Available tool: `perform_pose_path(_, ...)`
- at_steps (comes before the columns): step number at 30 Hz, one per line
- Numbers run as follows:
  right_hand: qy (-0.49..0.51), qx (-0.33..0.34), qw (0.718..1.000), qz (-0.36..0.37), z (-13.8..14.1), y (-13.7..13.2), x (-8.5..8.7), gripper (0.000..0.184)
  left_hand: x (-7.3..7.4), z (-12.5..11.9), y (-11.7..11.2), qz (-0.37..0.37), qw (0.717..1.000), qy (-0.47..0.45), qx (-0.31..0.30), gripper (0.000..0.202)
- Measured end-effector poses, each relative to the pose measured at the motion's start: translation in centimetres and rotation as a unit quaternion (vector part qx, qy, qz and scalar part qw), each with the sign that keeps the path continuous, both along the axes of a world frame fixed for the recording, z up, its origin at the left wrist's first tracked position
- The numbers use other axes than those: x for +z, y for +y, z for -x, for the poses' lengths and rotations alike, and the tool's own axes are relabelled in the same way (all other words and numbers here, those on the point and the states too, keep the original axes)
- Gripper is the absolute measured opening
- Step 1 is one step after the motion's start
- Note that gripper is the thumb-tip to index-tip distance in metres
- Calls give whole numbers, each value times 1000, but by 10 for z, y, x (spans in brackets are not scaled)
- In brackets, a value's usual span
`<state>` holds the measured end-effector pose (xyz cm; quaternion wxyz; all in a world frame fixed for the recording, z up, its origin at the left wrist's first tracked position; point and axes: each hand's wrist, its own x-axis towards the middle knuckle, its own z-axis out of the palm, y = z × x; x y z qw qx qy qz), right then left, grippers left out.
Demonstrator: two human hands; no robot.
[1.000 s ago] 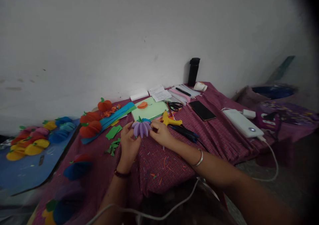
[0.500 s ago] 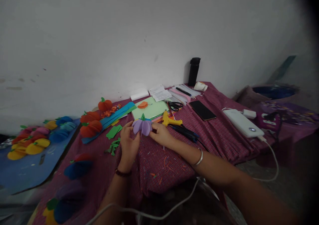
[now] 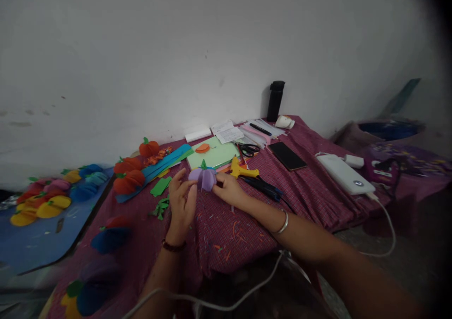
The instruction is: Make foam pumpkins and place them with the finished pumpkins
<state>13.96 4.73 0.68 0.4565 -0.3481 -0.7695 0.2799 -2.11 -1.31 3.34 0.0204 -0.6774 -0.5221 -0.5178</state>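
Note:
A lilac paper pumpkin (image 3: 202, 179) with a green paper leaf on top is in the middle of the head view, just above the table. My right hand (image 3: 229, 190) pinches its right side between thumb and fingers. On the other side, my left hand (image 3: 181, 201) has its fingers spread, with the fingertips close to the left folds; whether they touch is hard to make out. Green paper pieces (image 3: 161, 186) and small cut green leaves (image 3: 162, 208) lie left of my left hand. Behind my right hand rests a yellow glue gun (image 3: 243, 169).
Orange paper pumpkins (image 3: 129, 182) and blue paper strips (image 3: 165, 162) lie at the left. More paper pumpkins cover a blue board (image 3: 38, 243). Scissors (image 3: 248, 149), a phone (image 3: 286, 156), a black bottle (image 3: 275, 101) and a white power bank (image 3: 344, 174) stand or lie rightward. A white cable (image 3: 226, 308) crosses the foreground.
My left hand has loosened from the pumpkin's left side, and its fingers have opened and moved slightly left. My right hand still holds the pumpkin, which has turned a little.

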Motion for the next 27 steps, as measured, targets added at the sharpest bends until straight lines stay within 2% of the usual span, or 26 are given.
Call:
perform_pose_path(3, -4, 3, 1000, -12, -1, -1, 1, 12, 0, -1, 1, -6, 1000, 11, 10, 11)
perform_pose_path(7, -7, -8, 1000, -14, -1, -2, 3, 15, -7, 0, 9, -44, 998, 21, 33, 10)
perform_pose_path(10, -3, -11, 1000, -18, -1, -1, 4, 13, -11, 1, 12, -37, 998, 24, 47, 11)
perform_pose_path(16, 2, -11, 1000, -11, -1, -1, 3, 11, -8, 0, 10, -39, 997, 32, 59, 6)
perform_pose_path(19, -1, -9, 1000, -10, -1, -1, 3, 12, -6, 0, 7, -53, 994, 51, 85, 30)
perform_pose_path(21, -7, -7, 1000, -14, -1, -1, 3, 14, -5, -1, 4, -55, 991, 88, 80, 33)
perform_pose_path(24, -11, -9, 1000, -21, -1, -1, 2, 16, -2, -5, -2, -40, 987, 147, 43, 26)
perform_pose_path(27, -22, -17, 999, -32, -2, -1, 3, 20, 0, -12, -6, -24, 986, 166, 19, 21)
